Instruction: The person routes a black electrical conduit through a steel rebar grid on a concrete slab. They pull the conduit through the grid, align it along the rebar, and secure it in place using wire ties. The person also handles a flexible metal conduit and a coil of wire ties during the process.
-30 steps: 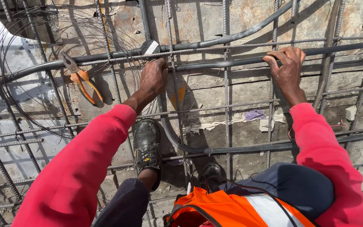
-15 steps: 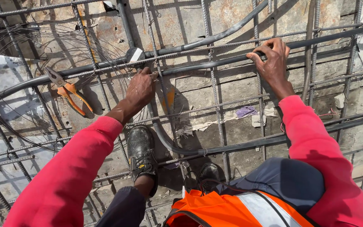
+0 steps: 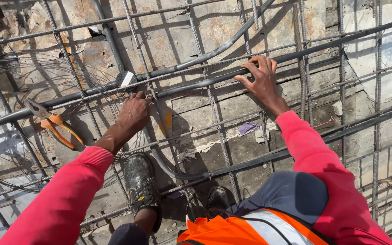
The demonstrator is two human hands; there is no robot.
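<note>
fingers of your left hand are pinching thin tie wire at a rebar crossing beside the grey conduit; your right hand is lying spread on it farther right. orange pliers are lying left.

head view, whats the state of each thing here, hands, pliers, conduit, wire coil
left hand: closed, fingertips pinched at a rebar crossing
right hand: open, fingers spread on the dark grey conduit
orange-handled pliers: lying unheld on the mesh, jaws shut
thin steel wire coil: loose, lying on the rebar
black work boot: planted on the rebar mesh
</note>
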